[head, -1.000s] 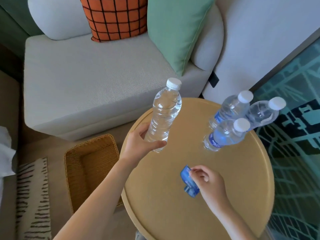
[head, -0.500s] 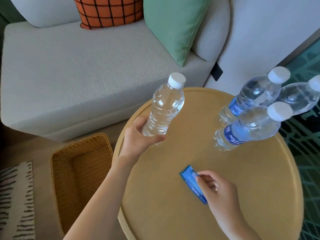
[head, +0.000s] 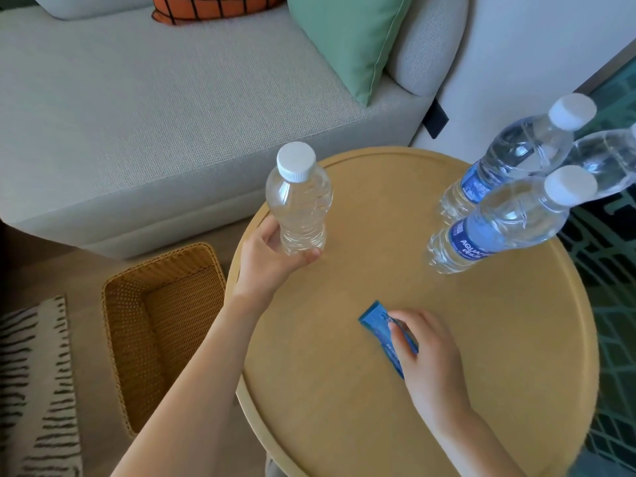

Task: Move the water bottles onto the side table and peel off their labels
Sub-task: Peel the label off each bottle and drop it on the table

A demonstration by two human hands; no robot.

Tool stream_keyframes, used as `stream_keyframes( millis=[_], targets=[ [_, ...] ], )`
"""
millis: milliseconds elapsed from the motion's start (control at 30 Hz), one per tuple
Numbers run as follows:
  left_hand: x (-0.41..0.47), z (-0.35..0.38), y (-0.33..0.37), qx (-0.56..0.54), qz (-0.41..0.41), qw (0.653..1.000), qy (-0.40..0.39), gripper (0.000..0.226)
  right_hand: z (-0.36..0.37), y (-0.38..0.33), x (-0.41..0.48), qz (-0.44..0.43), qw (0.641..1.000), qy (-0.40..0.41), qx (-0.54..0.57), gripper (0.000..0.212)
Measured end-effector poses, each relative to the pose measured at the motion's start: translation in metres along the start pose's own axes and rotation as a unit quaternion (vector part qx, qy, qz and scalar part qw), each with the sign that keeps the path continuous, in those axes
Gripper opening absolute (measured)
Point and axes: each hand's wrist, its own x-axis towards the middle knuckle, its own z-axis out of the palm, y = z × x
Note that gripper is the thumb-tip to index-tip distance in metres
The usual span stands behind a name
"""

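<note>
My left hand (head: 272, 256) grips the unlabelled water bottle (head: 299, 201) round its lower body, fingers and thumb curled, upright at the left edge of the round side table (head: 344, 425); whether its base touches the top I cannot tell. My right hand (head: 430, 359) holds the peeled blue label (head: 377, 325) against the tabletop near the front, fingers curled over it. A labelled bottle (head: 495, 228) and a second labelled bottle (head: 509, 160) stand together at the far right, a third bottle (head: 609, 160) beside them, cut by the frame edge. A wicker basket (head: 155, 325) sits on the floor left of the table.
</note>
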Motion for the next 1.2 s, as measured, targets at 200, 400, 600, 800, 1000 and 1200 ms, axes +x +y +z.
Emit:
stream_keyframes(
  millis=[200,400,600,800,1000,1200],
  targets=[
    [-0.004,0.001,0.007,0.078,0.007,0.997,-0.001,0.058,0.002,0.001,-0.004,-0.02,0.999,0.033,-0.002,0.016],
    [-0.045,0.001,0.033,0.318,-0.002,0.947,0.039,0.059,-0.03,-0.017,-0.004,-0.034,0.996,0.073,-0.042,0.026],
    [-0.131,0.013,0.095,0.472,0.149,0.867,0.062,0.021,-0.094,-0.052,-0.02,-0.063,0.991,0.099,-0.061,0.014],
    [-0.183,0.03,0.183,0.486,0.221,0.845,-0.036,0.021,-0.17,-0.089,-0.047,-0.085,0.989,0.07,-0.101,0.016],
    [-0.221,0.039,0.251,0.493,0.294,0.814,-0.089,0.021,-0.247,-0.122,-0.074,-0.121,0.984,0.067,-0.115,0.033],
    [-0.248,0.042,0.276,0.482,0.34,0.799,-0.115,0.03,-0.292,-0.128,-0.101,-0.11,0.986,0.064,-0.111,0.037]
  ],
)
